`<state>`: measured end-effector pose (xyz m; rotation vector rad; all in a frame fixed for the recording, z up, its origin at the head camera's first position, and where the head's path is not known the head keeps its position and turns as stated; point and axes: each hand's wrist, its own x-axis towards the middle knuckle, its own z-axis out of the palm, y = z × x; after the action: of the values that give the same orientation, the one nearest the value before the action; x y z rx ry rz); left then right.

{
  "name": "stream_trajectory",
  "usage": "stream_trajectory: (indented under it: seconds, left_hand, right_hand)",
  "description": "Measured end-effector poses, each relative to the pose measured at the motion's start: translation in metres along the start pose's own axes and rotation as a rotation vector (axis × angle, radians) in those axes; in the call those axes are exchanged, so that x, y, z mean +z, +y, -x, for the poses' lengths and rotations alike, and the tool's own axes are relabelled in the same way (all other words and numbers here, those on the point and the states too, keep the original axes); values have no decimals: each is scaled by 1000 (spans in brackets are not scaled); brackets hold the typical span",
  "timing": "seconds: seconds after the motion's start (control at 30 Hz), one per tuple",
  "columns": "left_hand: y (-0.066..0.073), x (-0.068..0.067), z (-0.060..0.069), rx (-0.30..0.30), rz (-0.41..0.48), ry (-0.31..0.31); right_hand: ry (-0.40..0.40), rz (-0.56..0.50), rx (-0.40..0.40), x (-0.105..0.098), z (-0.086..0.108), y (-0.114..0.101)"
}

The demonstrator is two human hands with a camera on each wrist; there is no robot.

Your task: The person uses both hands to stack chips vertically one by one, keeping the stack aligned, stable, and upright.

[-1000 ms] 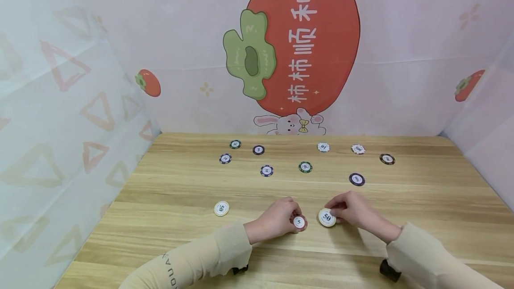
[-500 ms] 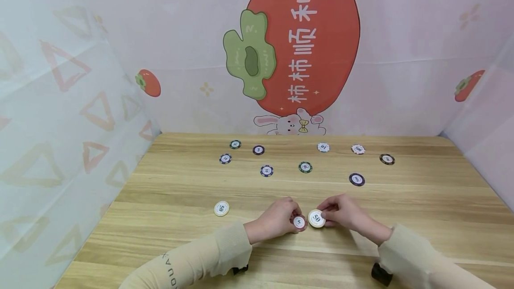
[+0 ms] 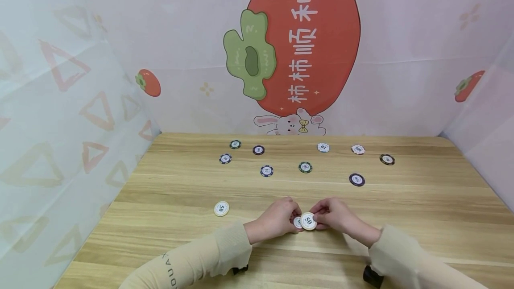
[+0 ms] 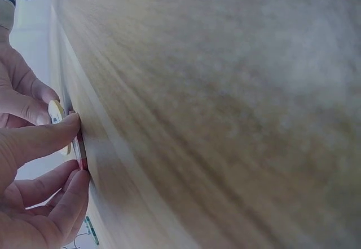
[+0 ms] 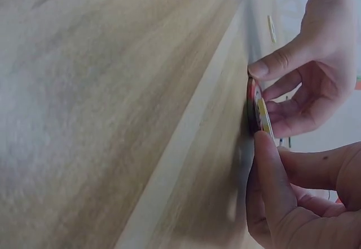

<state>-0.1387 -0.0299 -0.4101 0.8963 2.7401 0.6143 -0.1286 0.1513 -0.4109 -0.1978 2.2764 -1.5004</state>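
Note:
In the head view, my left hand [image 3: 279, 218] holds a red poker chip [image 3: 297, 222] marked 5 by its edges, low at the tabletop. Thumb and fingers of my right hand [image 3: 337, 216] pinch a yellow-edged white poker chip [image 3: 308, 221] marked 50. This chip overlaps the right part of the red one and hides some of it. The right wrist view has the red chip [image 5: 251, 94] near the wood, with the white chip [image 5: 267, 122] tilted against or just above it; contact is unclear. From the left wrist, the white chip [image 4: 54, 111] shows beyond my thumb.
Another yellow-edged 50 chip [image 3: 221, 208] lies left of my hands. Farther back on the wooden table [image 3: 172, 200] several single chips are spread, among them a green one [image 3: 305, 167], a blue one [image 3: 267, 171] and a purple one [image 3: 357, 179]. A printed cloth stands behind.
My right hand has moved left with the white 50 chip, from a gap beside the red chip to overlapping it. The left hand and red chip have stayed in place.

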Motion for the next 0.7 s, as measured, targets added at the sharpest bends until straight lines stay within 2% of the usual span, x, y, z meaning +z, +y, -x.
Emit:
stream_trajectory:
  seconds: [0.33, 0.7]
  left_hand:
    - [0, 0, 0, -32, 15, -25]
    - [0, 0, 1, -51, 11, -34]
  right_hand:
    - [51, 11, 37, 9, -3, -4]
    - [42, 74, 9, 12, -5, -6]
